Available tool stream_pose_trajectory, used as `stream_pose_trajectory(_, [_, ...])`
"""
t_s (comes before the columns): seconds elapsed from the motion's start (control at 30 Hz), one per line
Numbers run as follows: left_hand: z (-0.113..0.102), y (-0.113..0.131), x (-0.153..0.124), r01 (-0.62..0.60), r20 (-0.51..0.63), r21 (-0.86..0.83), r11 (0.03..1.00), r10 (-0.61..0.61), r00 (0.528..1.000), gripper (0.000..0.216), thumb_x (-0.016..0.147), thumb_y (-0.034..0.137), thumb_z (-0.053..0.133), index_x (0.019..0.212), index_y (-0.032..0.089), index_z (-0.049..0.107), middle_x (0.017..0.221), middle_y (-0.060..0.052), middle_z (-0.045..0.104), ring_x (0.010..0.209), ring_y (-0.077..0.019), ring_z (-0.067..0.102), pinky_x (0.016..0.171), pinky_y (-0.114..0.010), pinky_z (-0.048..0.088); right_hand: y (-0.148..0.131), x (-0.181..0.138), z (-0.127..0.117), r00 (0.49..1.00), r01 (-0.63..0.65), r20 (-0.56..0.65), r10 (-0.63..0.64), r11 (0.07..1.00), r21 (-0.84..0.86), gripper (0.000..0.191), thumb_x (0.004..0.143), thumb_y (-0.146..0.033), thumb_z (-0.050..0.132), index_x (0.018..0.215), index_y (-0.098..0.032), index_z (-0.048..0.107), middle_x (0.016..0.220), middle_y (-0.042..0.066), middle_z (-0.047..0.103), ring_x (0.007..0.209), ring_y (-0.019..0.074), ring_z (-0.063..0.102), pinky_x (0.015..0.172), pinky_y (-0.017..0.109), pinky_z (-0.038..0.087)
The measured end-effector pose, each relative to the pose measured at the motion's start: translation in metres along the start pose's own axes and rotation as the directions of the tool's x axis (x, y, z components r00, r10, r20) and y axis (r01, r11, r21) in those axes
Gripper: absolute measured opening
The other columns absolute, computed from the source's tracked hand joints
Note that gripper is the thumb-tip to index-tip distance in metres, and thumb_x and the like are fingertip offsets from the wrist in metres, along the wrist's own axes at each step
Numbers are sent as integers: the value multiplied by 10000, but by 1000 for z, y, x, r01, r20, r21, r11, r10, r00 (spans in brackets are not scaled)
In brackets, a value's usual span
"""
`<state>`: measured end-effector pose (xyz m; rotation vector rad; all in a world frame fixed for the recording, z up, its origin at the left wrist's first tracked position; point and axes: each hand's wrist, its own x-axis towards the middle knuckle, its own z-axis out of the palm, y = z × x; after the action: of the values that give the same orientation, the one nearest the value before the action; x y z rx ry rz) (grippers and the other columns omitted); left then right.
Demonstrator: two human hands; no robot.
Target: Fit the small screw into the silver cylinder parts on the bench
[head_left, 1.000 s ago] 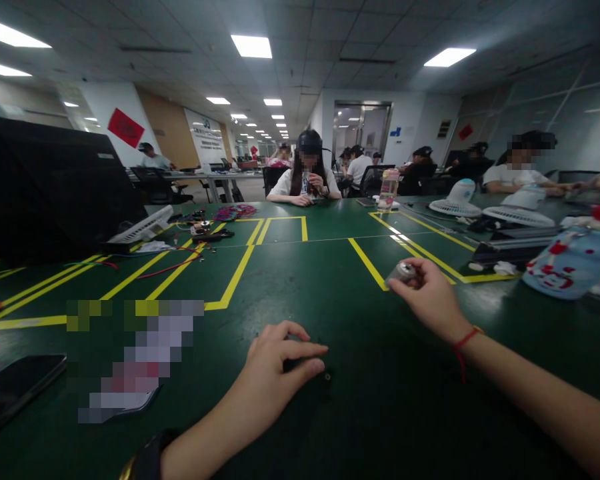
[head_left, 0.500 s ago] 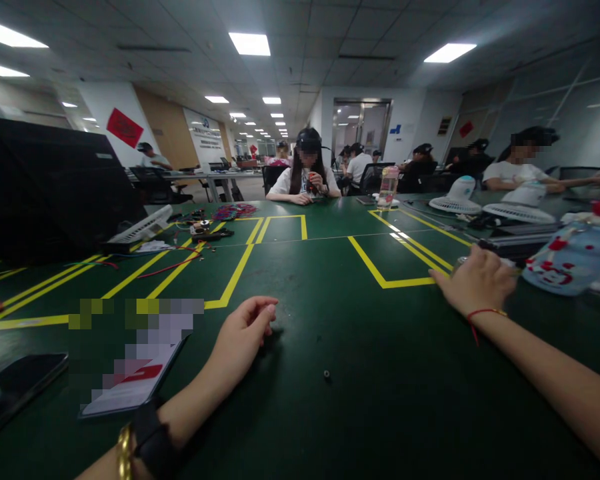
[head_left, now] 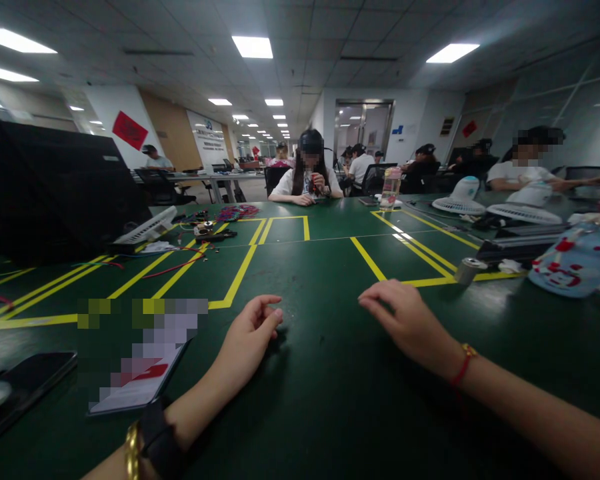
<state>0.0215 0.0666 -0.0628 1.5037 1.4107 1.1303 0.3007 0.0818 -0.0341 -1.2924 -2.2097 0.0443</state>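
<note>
My left hand (head_left: pixel 253 333) hovers just over the green table (head_left: pixel 300 400), its fingers loosely curled and the thumb a little apart from them. Nothing shows in it. My right hand (head_left: pixel 405 323) is above the table's middle, palm down, with thumb and fingertips meeting in a pinch; anything between the tips is too small to make out. To the right of that hand, a short silver metal cylinder (head_left: pixel 469 271) stands on the yellow tape. Left of my left forearm lies a flat card or booklet (head_left: pixel 145 380), partly blurred out.
A dark phone (head_left: pixel 30 383) lies at the near left. Wires (head_left: pixel 180 267), small parts and a black box-like object (head_left: pixel 50 193) fill the far left. A blue patterned bottle (head_left: pixel 570 260), white fans (head_left: pixel 523 207) and a pink bottle (head_left: pixel 391 189) stand right. A person (head_left: pixel 307 173) sits opposite.
My right hand has moved left from the metal cylinder, which now stands uncovered. The small dark part on the table between my hands no longer shows. My left hand has barely moved.
</note>
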Motion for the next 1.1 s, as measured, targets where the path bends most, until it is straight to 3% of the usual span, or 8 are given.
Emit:
stream_pose_trajectory(0.07, [0, 1, 0, 11, 1, 15, 1000, -11, 1000, 321, 819, 372, 526, 1094, 208, 526, 743, 38, 518, 616, -118, 523, 503, -216, 396, 47, 10, -20, 964, -194, -217, 151, 962, -191, 305, 900, -393, 409, 955, -183, 623, 983, 59, 621, 922, 163, 531, 797, 295, 347])
stream_pose_trajectory(0.13, [0, 2, 0, 19, 2, 27, 999, -19, 1000, 325, 818, 369, 524, 1101, 207, 520, 751, 35, 519, 627, -123, 526, 506, -217, 397, 94, 13, -41, 888, -399, -367, 276, 861, -316, 348, 898, -390, 391, 992, -139, 614, 1032, 117, 605, 970, 201, 519, 798, 309, 340])
stream_pose_trajectory(0.2, [1, 3, -1, 27, 7, 37, 999, -27, 1000, 326, 818, 364, 521, 1100, 202, 517, 742, 36, 511, 632, -127, 527, 510, -220, 399, 131, 7, -58, 832, -520, -414, 370, 780, -348, 380, 893, -375, 377, 972, -96, 623, 1014, 180, 598, 940, 239, 523, 755, 332, 332])
stream_pose_trajectory(0.3, [2, 5, -2, 32, 12, 51, 998, -32, 999, 323, 815, 361, 520, 1093, 198, 518, 734, 37, 507, 630, -129, 525, 511, -222, 398, 164, -7, -70, 788, -604, -392, 474, 717, -348, 379, 880, -368, 381, 921, -92, 636, 951, 195, 609, 829, 223, 539, 678, 320, 322])
stream_pose_trajectory(0.5, [2, 5, -2, 9, 22, 71, 997, -11, 1000, 315, 823, 365, 510, 1096, 207, 520, 755, 32, 520, 642, -131, 532, 529, -227, 409, 180, -14, -69, 718, -691, -404, 566, 648, -320, 440, 893, -427, 322, 1027, -124, 611, 957, 170, 616, 766, 191, 535, 643, 302, 307])
stream_pose_trajectory(0.87, [2, 5, -3, -7, 24, 65, 998, 6, 1000, 321, 810, 369, 523, 1084, 202, 534, 726, 37, 516, 633, -134, 532, 554, -231, 421, 191, -14, -66, 618, -781, -397, 678, 590, -208, 437, 830, -504, 395, 1042, -210, 640, 997, 148, 636, 821, 230, 541, 646, 329, 301])
stream_pose_trajectory(1.0, [2, 8, -4, 6, 25, 79, 997, -8, 1000, 314, 812, 363, 516, 1077, 195, 528, 733, 35, 519, 635, -135, 531, 576, -244, 427, 193, -13, -62, 595, -784, -413, 689, 611, -110, 417, 790, -492, 457, 1089, -245, 611, 1023, 94, 645, 825, 204, 546, 661, 308, 333])
stream_pose_trajectory(1.1, [3, 9, -4, 14, 24, 89, 996, -16, 1000, 314, 814, 361, 508, 1080, 194, 525, 743, 32, 519, 636, -136, 532, 571, -247, 422, 192, -14, -59, 587, -771, -440, 680, 635, -46, 399, 760, -496, 499, 1001, -210, 640, 1013, 95, 646, 848, 201, 551, 695, 306, 361])
